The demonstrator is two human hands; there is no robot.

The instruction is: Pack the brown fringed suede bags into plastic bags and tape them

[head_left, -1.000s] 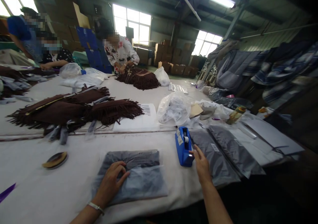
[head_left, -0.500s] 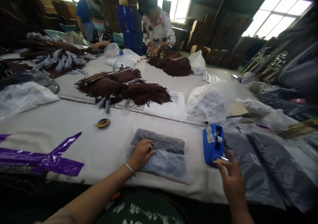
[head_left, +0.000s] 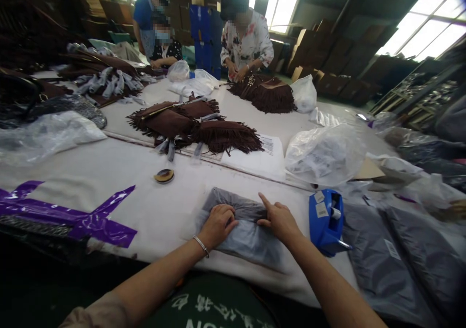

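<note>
Off the dispenser (head_left: pixel 325 221), right hand (head_left: pixel 278 220) joins left hand (head_left: pixel 217 223), both open atop bagged garment (head_left: pixel 244 239).

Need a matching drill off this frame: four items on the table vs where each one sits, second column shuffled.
Items:
1. blue tape dispenser
2. bagged grey garment
3. brown fringed pieces
4. purple tape strips

Places:
A. stuck along the near-left edge of the table
B. under the left hand and right hand
C. just right of the right hand, untouched
D. mid-table, beyond both hands

Pairs: 1-C, 2-B, 3-D, 4-A
</note>
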